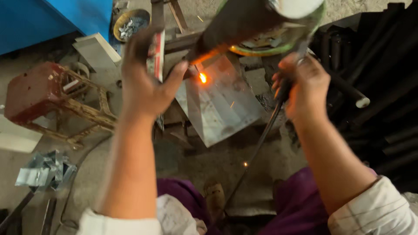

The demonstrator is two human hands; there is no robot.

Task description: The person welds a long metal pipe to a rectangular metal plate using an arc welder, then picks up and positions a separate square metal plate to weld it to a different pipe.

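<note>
Welding in hand, seen from above. The right hand (303, 87) is wrapped tight around a dark electrode holder (283, 93), whose cable (257, 148) runs down and back toward the person's lap. From that grip the work lies to the left and slightly away: the glowing arc point (203, 78) burns at the upper left corner of a flat metal sheet (222, 104), well apart from the fist, with the rod presumably bridging the gap, though motion blur hides it. The left hand (146, 80) is the nearer of the two to the arc; its fingers close around a narrow upright piece with a red and pale face (156, 56), thumb spread out toward the glow and stopping just beside it. What that piece is cannot be told for certain; it may be a bar or a strip. The sheet is grey, dull-bright, roughly rectangular, lying tilted on the concrete floor (209, 161) with its long axis running from the arc corner down to the right. A dark tilted shield or pipe (235, 24) hangs above the arc, lit orange along its lower edge. A worn red stool (48, 100) stands at left, cut metal scraps (45, 172) below it.
</note>
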